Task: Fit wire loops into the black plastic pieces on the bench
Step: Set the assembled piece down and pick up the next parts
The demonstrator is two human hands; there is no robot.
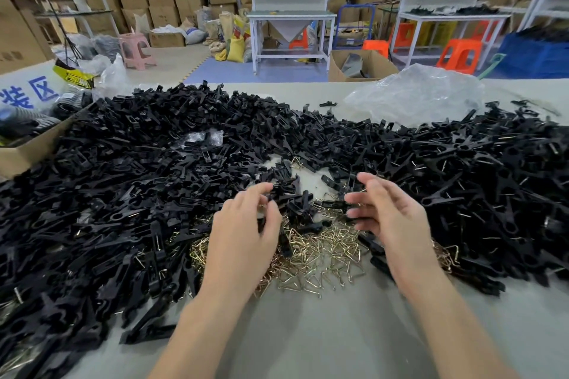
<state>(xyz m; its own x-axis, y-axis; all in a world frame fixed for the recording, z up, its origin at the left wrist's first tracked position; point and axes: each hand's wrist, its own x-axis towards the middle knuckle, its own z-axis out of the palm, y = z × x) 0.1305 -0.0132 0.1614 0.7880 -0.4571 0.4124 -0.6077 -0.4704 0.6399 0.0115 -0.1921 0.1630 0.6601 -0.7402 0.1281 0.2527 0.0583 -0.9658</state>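
Observation:
A heap of brass-coloured wire loops [317, 255] lies on the grey bench [308, 335] between my hands. Black plastic pieces [138, 181] are piled thickly to the left, behind and to the right [480, 181] of it. My left hand [246, 231] hovers over the left edge of the loops with its fingers curled. A small glint of wire loop [261, 205] shows pinched between its thumb and fingers. My right hand [391, 218] is held above the right edge of the loops. Its fingertips pinch one black plastic piece [331, 204], which points left toward the other hand.
An open cardboard box [27, 154] stands at the bench's left edge. A crumpled clear plastic bag [415, 95] lies at the back right. Bare bench surface stretches in front of the loops toward me. Beyond the bench are stools, workstations and stacked cartons.

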